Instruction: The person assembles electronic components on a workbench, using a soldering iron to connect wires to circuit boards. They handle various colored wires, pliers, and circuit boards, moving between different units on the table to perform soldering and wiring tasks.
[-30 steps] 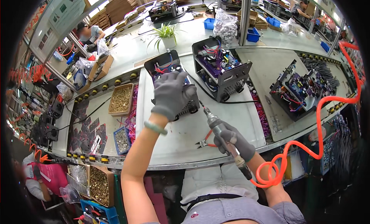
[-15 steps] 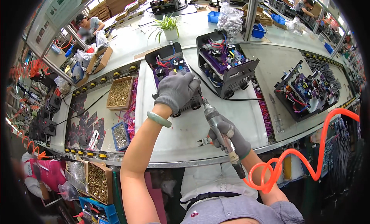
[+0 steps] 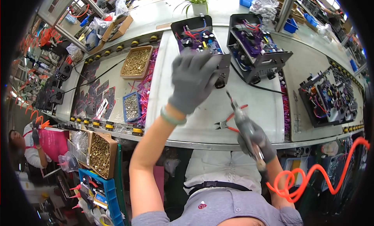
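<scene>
Driver [image 3: 245, 124] in the right hand [image 3: 264, 142], grey glove on, fingers wrapped snugly around the body. Bit angled up and forward, pointing roughly at the left unit [image 3: 201, 41] but clear of it, just bare surface [image 3: 187, 128] below. Orange hose [image 3: 333, 190] trailing off the back end in loops, out to the right.

Left hand [image 3: 194, 80], same kind of glove, up over the near edge of the left unit and pretty blurry. Fingers pointing forward, a bit spread, undersides hidden. Can't tell if touching the unit or pinching anything.

Left unit sitting upright on the surface straight ahead, top open, purple board and red and blue wires on show. Middle unit [image 3: 255, 45] just to its right, same sort of thing, with a black cord [image 3: 269, 89] running rightward near its base. Pliers [image 3: 223, 124] with red handles lying right by the driver, partly hidden behind it.

Further left, box [image 3: 132, 77] of brass bits plus blue tray [image 3: 133, 119] of silver ones. Right unit [image 3: 331, 99] well apart, over on the far right. Plant [image 3: 199, 8] behind the left unit, white pot.
</scene>
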A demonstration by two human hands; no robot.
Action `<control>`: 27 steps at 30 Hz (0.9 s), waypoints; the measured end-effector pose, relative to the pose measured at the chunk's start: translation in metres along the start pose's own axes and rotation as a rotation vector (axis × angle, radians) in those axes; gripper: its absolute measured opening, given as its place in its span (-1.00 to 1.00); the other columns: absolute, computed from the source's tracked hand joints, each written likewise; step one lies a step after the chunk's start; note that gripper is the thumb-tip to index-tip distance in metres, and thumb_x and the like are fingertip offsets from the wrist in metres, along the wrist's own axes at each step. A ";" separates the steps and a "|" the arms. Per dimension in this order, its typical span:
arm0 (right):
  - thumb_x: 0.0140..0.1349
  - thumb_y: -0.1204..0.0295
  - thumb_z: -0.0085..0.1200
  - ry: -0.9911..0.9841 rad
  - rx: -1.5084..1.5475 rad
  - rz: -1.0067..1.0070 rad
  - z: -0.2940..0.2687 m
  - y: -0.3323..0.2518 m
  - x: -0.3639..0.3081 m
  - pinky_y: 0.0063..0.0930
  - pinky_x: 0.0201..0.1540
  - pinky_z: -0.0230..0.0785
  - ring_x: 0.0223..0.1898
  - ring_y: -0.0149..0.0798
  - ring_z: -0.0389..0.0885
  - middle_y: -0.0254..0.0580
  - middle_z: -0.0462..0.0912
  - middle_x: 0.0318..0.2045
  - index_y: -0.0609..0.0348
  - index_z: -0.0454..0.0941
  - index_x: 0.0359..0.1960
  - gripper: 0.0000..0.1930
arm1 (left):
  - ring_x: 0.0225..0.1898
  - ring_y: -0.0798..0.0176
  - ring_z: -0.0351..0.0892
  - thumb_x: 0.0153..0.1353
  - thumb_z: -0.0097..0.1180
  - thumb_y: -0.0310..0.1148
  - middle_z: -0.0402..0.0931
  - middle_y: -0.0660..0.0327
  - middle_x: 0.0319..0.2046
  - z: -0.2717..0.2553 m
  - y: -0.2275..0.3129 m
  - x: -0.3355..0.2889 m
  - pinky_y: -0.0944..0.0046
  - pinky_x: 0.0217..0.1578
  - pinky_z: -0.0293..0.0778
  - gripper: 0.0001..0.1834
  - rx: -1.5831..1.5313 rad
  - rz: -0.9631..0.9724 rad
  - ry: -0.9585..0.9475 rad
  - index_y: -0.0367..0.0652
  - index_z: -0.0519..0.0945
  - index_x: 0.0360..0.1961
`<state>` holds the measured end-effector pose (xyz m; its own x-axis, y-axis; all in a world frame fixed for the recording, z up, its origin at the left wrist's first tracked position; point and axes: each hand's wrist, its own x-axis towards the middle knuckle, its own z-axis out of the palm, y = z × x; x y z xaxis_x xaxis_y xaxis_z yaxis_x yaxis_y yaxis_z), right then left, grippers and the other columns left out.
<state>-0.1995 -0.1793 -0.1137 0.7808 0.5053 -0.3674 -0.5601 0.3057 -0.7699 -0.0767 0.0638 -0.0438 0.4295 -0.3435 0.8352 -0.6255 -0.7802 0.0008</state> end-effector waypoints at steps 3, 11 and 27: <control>-0.11 0.04 0.29 0.060 -0.065 0.114 -0.001 0.009 -0.030 -0.58 -0.64 0.34 -0.64 -0.40 0.47 -0.24 0.45 -0.55 0.21 0.29 0.17 -0.17 | -0.32 0.13 0.58 0.06 0.23 -0.41 0.59 0.24 -0.33 -0.022 -0.015 -0.091 0.18 -0.21 0.47 -0.82 -0.110 -0.431 -0.275 -0.03 0.66 -0.26; -0.23 -0.01 0.34 0.097 -0.094 0.185 0.002 0.024 -0.030 -0.57 -0.60 0.37 -0.60 -0.41 0.46 -0.24 0.45 -0.50 0.23 0.30 0.13 -0.12 | -0.36 0.21 0.62 0.08 0.27 -0.37 0.58 0.21 -0.32 -0.001 -0.007 -0.160 0.28 -0.27 0.54 -0.79 -0.374 -0.879 -0.651 -0.02 0.69 -0.21; -0.04 0.19 0.29 0.002 -0.148 0.196 -0.006 0.008 -0.045 -0.52 -0.52 0.41 -0.54 -0.40 0.51 -0.25 0.48 -0.40 0.21 0.21 0.23 -0.20 | -0.30 -0.03 0.63 0.21 0.07 -0.36 0.58 0.02 -0.28 0.010 -0.006 -0.129 0.02 -0.29 0.55 -0.84 -0.134 -0.734 -0.927 -0.13 0.51 -0.20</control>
<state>-0.2372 -0.2042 -0.1067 0.6621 0.5414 -0.5181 -0.6541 0.0802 -0.7521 -0.1218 0.1074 -0.1577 0.9863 -0.1277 -0.1047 -0.0731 -0.9061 0.4167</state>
